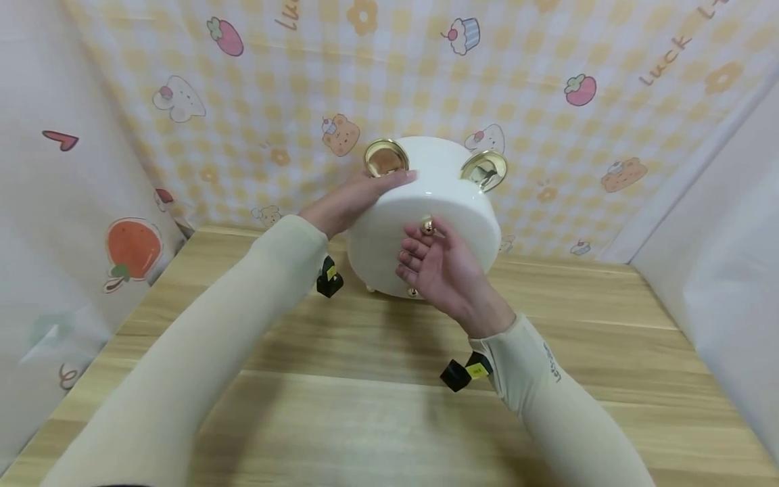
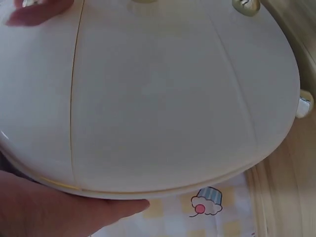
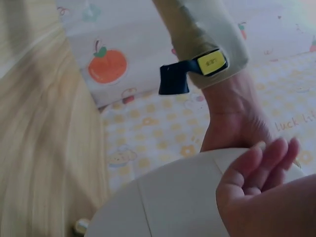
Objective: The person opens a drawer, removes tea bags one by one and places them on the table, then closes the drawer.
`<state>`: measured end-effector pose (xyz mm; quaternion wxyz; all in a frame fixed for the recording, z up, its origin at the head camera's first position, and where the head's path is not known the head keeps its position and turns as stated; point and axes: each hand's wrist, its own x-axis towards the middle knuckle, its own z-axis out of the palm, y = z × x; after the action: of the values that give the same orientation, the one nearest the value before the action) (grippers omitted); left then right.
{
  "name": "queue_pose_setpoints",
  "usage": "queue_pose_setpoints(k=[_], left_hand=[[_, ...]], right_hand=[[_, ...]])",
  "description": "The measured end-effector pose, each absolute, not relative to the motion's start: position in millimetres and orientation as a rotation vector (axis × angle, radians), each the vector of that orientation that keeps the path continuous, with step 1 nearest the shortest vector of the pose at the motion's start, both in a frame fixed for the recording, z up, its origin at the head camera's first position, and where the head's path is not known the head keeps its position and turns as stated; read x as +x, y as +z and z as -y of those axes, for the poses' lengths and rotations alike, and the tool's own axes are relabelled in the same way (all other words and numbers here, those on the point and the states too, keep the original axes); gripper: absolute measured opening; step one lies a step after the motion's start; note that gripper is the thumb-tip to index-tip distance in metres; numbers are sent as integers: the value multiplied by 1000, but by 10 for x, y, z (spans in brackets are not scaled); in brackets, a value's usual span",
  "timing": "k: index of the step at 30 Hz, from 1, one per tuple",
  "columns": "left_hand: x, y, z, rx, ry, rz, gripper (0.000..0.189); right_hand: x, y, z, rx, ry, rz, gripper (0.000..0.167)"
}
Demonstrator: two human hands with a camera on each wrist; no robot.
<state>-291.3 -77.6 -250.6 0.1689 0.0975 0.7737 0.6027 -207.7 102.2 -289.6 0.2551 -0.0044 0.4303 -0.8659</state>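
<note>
A glossy white rounded box (image 1: 389, 253) stands on the wooden table, with two gold-rimmed, ear-like rings on top and small gold feet below. My left hand (image 1: 349, 199) rests on its upper left side, one straight finger or thumb lying along the top edge; the rest is hidden beside the left gold ring (image 1: 398, 147). The thumb and forefinger of my right hand (image 1: 447, 270) pinch a round gold knob (image 1: 428, 226) on the front, the other fingers loosely bent. In the left wrist view, seams run across the white front (image 2: 153, 98).
Behind the box hangs a yellow checked cloth (image 1: 292, 88) with cartoon prints. White printed sheets (image 1: 55, 223) flank the wooden table (image 1: 341, 419) at left and right. Black wrist mounts (image 1: 456, 374) hang below both sleeves.
</note>
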Motion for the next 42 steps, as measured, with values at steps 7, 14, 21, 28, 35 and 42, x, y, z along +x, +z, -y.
queue_pose_setpoints(k=[7,14,21,28,35,42], left_hand=[[-2959,-2458,790,286,1616,-2248,55],[-2953,-2407,787,322,1582,-2293,55],[-2941,-2416,781,287,1501,-2323,60],[-2945,-2447,849,258,1438,-2332,65],[-2928,-2456,867,324,1491,-2323,59],[-2907,-2467,854,366,1474,-2338,56]], right_hand=[[-2057,-2851,-980,51,-2477,-1088,34],[-2025,-2856,-887,60,-2588,-1067,35],[-1977,-2876,-869,88,-2636,-1013,32],[-1874,-2892,-860,58,-2590,-1075,29],[-1756,-2915,-827,49,-2579,-1124,28],[-1624,-2958,-829,51,-2577,-1140,27]])
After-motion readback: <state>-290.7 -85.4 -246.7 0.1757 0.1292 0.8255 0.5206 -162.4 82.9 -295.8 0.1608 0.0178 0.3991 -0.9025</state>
